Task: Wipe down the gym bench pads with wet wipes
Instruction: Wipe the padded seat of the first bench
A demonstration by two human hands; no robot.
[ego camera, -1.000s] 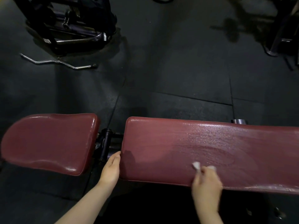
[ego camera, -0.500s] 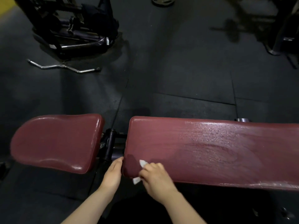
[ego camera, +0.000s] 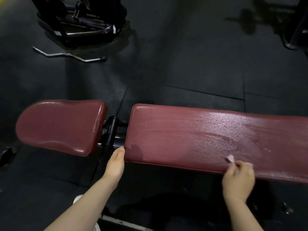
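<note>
A long dark-red back pad (ego camera: pixel 191 134) runs from the middle to the right edge, glistening wet on its right half. A shorter red seat pad (ego camera: pixel 61 125) lies to its left, joined by a black hinge (ego camera: pixel 112 130). My right hand (ego camera: pixel 238 180) grips a small white wet wipe (ego camera: pixel 230 158) against the long pad's near edge; the hand is motion-blurred and hides most of the wipe. My left hand (ego camera: pixel 116 162) rests with straight fingers against the long pad's near-left corner.
Black rubber floor tiles surround the bench. A chrome curl bar (ego camera: pixel 68 55) lies on the floor at the back left, below a dark machine frame (ego camera: pixel 83 22). Another machine's foot (ego camera: pixel 291 42) stands at the far right.
My right hand has swept the wipe along the near edge, from mid pad to its left end, then back right. My left hand has stayed at the corner.
</note>
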